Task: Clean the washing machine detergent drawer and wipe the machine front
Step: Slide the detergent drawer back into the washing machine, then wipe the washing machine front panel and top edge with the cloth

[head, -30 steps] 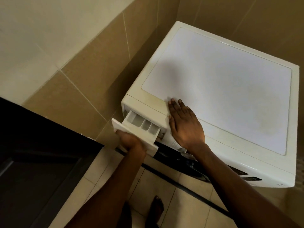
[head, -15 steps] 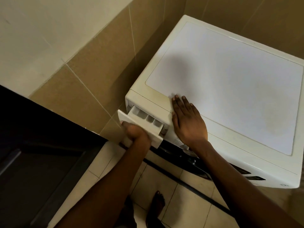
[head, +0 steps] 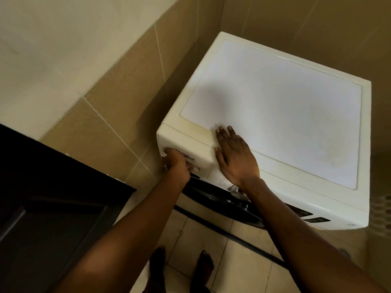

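Detergent drawer (head: 186,154): white plastic, seated flush in the near-left corner of the washing machine (head: 275,115) front. Judged light, rigid, smooth; best taken by the recessed pull at its face. Left hand (head: 177,168) curls closed on that pull. Right hand (head: 234,157) lies flat and open on the machine top, just right of the drawer. Tiled wall at left.

The left hand (head: 177,166) is curled, knuckles up, fingers tucked under and out of sight, its forearm reaching forward from the lower left. The right hand (head: 234,157) lies flat, palm down, fingers together and extended, thumb spread to the left. 2 bare feet (head: 204,269) stand below.
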